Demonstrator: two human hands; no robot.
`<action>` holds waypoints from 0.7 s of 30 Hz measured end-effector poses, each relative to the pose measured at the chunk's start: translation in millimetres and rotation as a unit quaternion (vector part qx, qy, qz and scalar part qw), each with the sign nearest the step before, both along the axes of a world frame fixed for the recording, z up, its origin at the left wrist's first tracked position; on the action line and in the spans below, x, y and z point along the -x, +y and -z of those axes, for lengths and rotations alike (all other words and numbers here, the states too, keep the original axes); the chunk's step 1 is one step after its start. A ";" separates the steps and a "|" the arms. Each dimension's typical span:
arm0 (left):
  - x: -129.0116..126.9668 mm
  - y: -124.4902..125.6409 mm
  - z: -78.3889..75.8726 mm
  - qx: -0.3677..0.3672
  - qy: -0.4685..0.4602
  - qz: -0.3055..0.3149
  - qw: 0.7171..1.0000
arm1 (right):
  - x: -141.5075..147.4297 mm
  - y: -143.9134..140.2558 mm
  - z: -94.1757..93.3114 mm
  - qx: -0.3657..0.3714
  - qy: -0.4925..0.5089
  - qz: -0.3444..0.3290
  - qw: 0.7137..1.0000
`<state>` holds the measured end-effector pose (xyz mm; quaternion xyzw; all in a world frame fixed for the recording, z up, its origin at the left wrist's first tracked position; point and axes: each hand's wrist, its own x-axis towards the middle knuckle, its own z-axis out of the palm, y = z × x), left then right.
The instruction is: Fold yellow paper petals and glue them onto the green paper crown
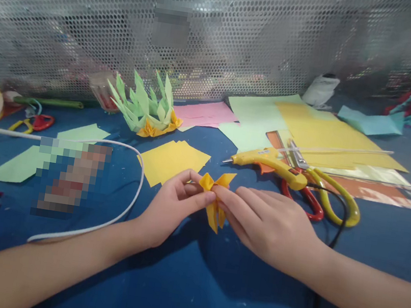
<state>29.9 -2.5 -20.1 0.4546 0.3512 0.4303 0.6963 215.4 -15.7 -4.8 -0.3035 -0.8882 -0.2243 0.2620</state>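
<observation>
Both hands meet over the blue table (186, 285), pinching a small folded yellow paper piece (215, 196) between them. The left hand (170, 208) closes thumb and fingers on its left side; the right hand (268, 222) holds its right side with fingertips pressed together. The piece sits just above the tabletop, near the middle. Just behind it lies a stack of yellow squares (171, 162). A yellow glue gun (269, 162) rests to the right, beside scissors (316, 191). Farther back stands a green paper flower (143, 106) in front of the perforated metal screen (247, 31)
</observation>
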 end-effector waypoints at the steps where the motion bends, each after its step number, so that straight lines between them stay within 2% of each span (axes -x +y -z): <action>1: 0.0 0.1 0.5 -0.002 0.006 -0.009 1.000 | 0.6 -0.1 0.8 0.002 -0.004 0.005 1.000; 6: -0.3 0.8 2.5 -0.023 0.023 -0.031 0.999 | 1.7 0.0 3.5 0.003 -0.016 -0.008 1.000; 14: 0.0 -0.2 1.9 -0.012 0.033 -0.040 0.999 | 2.2 -0.6 0.2 0.073 0.066 -0.081 0.992; 16: -0.8 0.4 0.5 -0.005 0.029 -0.047 0.998 | 1.8 -1.6 0.5 0.104 0.118 -0.081 0.984; 19: -2.1 0.5 -1.7 -0.003 0.023 -0.039 0.999 | 1.8 -0.5 2.4 0.183 0.217 -0.039 0.958; 21: -2.4 -0.1 -2.8 -0.001 0.033 -0.027 0.999 | 2.4 2.2 3.2 0.236 0.237 -0.019 0.942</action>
